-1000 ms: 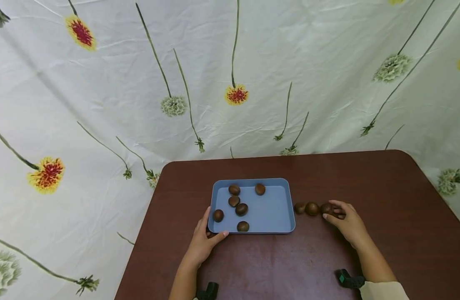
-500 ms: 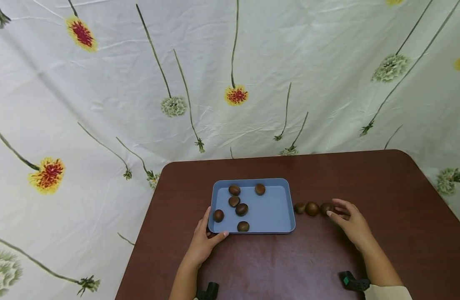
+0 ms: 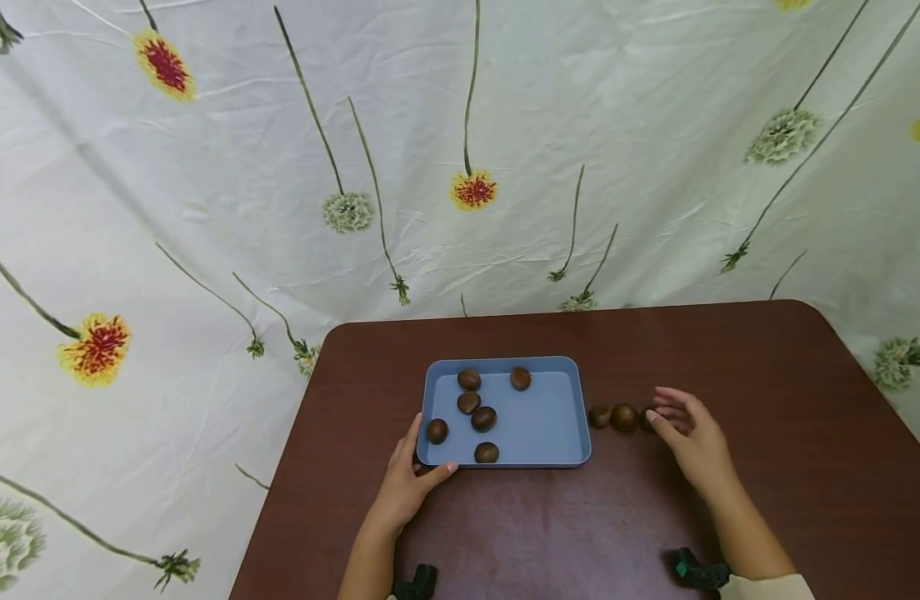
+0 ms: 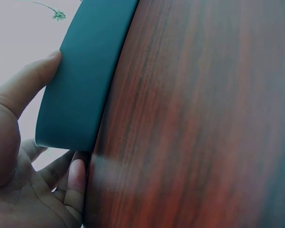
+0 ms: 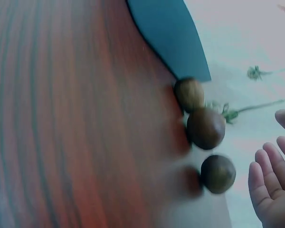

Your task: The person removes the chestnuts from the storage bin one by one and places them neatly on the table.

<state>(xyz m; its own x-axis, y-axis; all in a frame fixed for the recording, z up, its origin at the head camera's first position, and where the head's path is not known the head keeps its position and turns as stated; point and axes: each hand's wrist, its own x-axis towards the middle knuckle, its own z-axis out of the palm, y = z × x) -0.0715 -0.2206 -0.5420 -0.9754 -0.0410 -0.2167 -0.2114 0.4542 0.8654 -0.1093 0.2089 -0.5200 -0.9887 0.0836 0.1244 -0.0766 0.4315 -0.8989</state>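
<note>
Brown nuts point(image 3: 625, 417), three in a row, ran toward three o'clock from the blue tray point(image 3: 544, 425); the right hand point(image 3: 697, 447), nearer, stood off their outer end, fingers relaxed, holding nothing. The left hand point(image 3: 401, 490) gripped the tray's eight-o'clock corner.

This looked like an indoor spot, perhaps in a home, though the exact sort of room could not be told. A creased white cloth point(image 3: 655, 92), hanging like a curtain, filled the top and left of the frame, with yellow-and-red flowers point(image 3: 472, 191), pale green puffs point(image 3: 348, 212) and long stems point(image 3: 472, 83) printed on it. Across the lower middle and lower right stood a reddish-brown, wood-grained table point(image 3: 767, 367) with rounded far corners, plain as household furniture.
</note>
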